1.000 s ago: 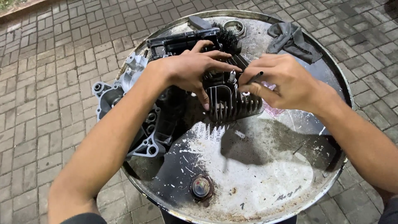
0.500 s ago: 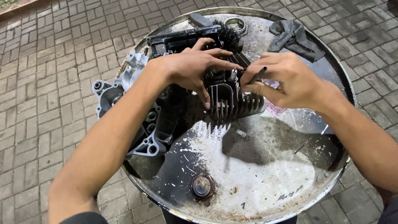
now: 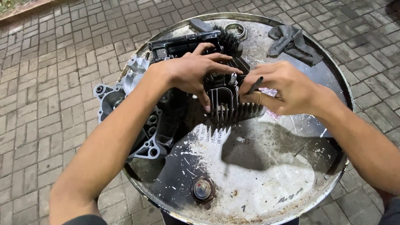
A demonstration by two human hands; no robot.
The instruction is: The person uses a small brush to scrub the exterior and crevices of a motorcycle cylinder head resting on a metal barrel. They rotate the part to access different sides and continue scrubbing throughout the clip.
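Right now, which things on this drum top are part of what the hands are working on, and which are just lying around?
In hand:
- left hand resting on the finned engine cylinder
- right hand holding a thin dark tool by the spark plug
- engine crankcase joined to the cylinder

Lying about:
- dark rag
- metal ring
- drum bung cap

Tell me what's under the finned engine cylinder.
The finned engine cylinder rests on the top of a steel drum, scratched and paint-flecked. The left hand lies on it. The drum surface directly beneath is covered.
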